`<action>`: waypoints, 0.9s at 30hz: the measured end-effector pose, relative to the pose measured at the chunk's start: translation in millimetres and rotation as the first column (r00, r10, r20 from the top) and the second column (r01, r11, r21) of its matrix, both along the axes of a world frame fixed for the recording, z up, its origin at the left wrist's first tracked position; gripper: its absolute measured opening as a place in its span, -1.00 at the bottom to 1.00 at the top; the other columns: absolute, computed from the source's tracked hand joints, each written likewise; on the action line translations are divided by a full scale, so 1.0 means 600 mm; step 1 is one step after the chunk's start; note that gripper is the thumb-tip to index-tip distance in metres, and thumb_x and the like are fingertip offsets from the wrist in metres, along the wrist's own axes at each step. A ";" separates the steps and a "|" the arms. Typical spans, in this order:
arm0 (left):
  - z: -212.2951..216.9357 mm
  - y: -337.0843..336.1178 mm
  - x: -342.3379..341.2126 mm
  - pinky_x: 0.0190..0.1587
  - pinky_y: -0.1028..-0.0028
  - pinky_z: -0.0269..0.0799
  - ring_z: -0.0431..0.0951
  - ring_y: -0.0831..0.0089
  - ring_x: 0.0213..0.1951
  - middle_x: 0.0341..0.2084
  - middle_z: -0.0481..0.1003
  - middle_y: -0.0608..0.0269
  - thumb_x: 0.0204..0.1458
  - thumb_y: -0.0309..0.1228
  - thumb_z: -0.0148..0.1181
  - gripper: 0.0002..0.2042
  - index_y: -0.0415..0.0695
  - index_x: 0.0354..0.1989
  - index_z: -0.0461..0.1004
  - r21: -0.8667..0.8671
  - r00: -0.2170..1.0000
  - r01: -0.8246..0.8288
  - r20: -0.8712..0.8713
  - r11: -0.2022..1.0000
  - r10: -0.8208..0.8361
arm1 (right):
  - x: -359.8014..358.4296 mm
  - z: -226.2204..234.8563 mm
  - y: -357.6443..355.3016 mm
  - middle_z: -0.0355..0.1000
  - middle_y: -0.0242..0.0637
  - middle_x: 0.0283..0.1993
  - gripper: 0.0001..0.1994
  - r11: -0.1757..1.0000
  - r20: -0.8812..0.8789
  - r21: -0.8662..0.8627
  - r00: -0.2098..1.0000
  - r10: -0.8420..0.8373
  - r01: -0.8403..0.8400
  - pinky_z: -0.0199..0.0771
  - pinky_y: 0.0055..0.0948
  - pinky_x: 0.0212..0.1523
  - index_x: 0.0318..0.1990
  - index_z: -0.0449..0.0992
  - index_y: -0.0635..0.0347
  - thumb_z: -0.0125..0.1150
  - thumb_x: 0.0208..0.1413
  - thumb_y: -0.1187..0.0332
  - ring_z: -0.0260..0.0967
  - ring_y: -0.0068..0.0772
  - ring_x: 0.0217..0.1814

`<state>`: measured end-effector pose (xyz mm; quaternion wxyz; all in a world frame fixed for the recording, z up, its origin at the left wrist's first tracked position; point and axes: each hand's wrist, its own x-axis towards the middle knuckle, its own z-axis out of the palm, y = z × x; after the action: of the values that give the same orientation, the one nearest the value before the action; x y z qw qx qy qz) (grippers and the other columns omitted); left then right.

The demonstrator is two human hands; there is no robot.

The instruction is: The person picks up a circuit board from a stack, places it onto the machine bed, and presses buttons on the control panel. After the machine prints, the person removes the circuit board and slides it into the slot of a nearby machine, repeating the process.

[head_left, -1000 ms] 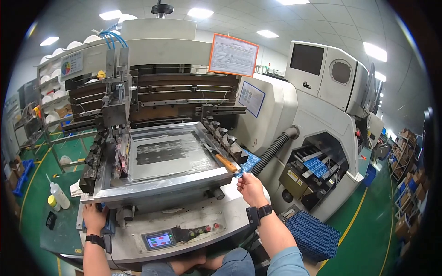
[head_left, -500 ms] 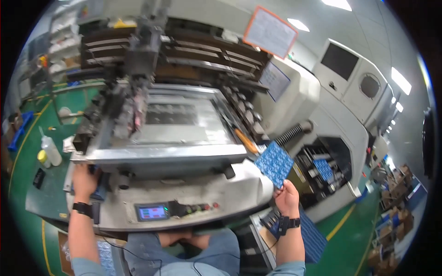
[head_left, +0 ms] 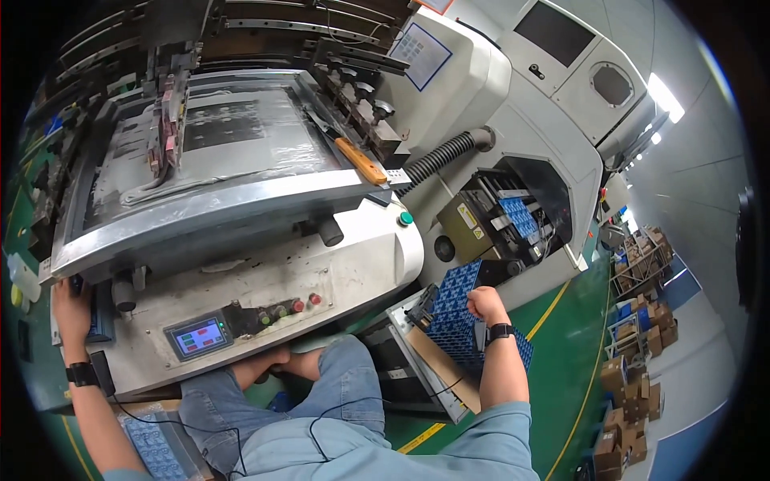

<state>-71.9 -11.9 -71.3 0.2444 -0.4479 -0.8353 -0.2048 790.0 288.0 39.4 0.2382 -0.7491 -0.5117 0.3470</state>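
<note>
Pinching the edge of a blue panel (head_left: 457, 290), your right hand (head_left: 486, 305) is out to your right, its fingers drawn together like a loose fist, the elbow slightly bent. Your left hand (head_left: 70, 313) is at the near left corner of the metal frame (head_left: 241, 195), fingertips tucked beneath it; I cannot tell whether they grip anything.

The panel is flat, printed with a repeating pale pattern, and it slants over a stack of similar blue panels (head_left: 453, 345); I cannot tell whether it touches them. Your right forearm and its dark wristband (head_left: 500, 330) hide part of that stack.

In front of you, a lit touchscreen (head_left: 198, 338) and red buttons (head_left: 298, 305) sit on the white console (head_left: 369, 264). Farther off, a spatula with an orange handle (head_left: 361, 163) lies along the frame's right side. Past the ribbed black hose (head_left: 443, 156), a second panel (head_left: 520, 216) lies in the opening of a pale machine (head_left: 537, 128). Cardboard boxes (head_left: 630, 393) stand far to your right.
</note>
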 end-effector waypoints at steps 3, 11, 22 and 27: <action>0.006 -0.002 0.003 0.08 0.09 0.38 0.42 -0.15 0.05 0.00 0.44 -0.17 0.07 -0.31 0.28 -0.51 -0.26 0.15 0.36 0.000 1.000 -0.005 -0.014 1.000 0.005 | 0.020 -0.031 0.002 0.41 -0.22 -0.66 -0.79 0.999 0.113 -0.044 0.994 -0.008 0.013 0.25 -0.39 -0.69 -0.61 0.47 0.33 0.11 0.03 0.46 0.28 -0.39 -0.73; 0.015 -0.010 -0.001 0.10 0.09 0.37 0.42 -0.17 0.06 0.05 0.43 -0.19 0.08 -0.33 0.27 -0.51 -0.24 0.17 0.35 -0.052 0.999 -0.020 0.028 0.998 0.021 | 0.033 -0.068 -0.005 0.47 -0.26 -0.60 -0.80 0.982 0.208 -0.169 0.977 -0.045 0.081 0.32 -0.42 -0.64 -0.56 0.52 0.26 0.17 0.06 0.39 0.41 -0.40 -0.64; 0.018 -0.002 -0.002 0.18 0.11 0.32 0.37 -0.16 0.13 0.12 0.39 -0.20 0.08 -0.35 0.26 -0.48 -0.25 0.22 0.32 -0.067 0.997 -0.032 0.073 0.997 0.037 | 0.022 -0.059 -0.008 0.56 -0.21 -0.52 -0.78 0.967 0.223 -0.239 0.974 -0.034 0.088 0.34 -0.42 -0.59 -0.50 0.58 0.30 0.22 0.07 0.32 0.40 -0.43 -0.61; 0.018 -0.002 0.005 0.19 0.11 0.32 0.37 -0.15 0.14 0.13 0.39 -0.20 0.09 -0.34 0.25 -0.48 -0.26 0.21 0.32 -0.085 0.995 -0.054 0.079 0.995 0.061 | 0.026 -0.057 -0.011 0.55 -0.26 -0.53 -0.77 0.965 0.265 -0.249 0.964 -0.009 0.077 0.31 -0.40 -0.57 -0.48 0.60 0.29 0.24 0.08 0.29 0.34 -0.46 -0.62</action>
<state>-68.9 -12.8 -60.7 0.1972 -0.4247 -0.8649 -0.1808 805.7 281.6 5.0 0.0770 -0.8238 -0.4728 0.3030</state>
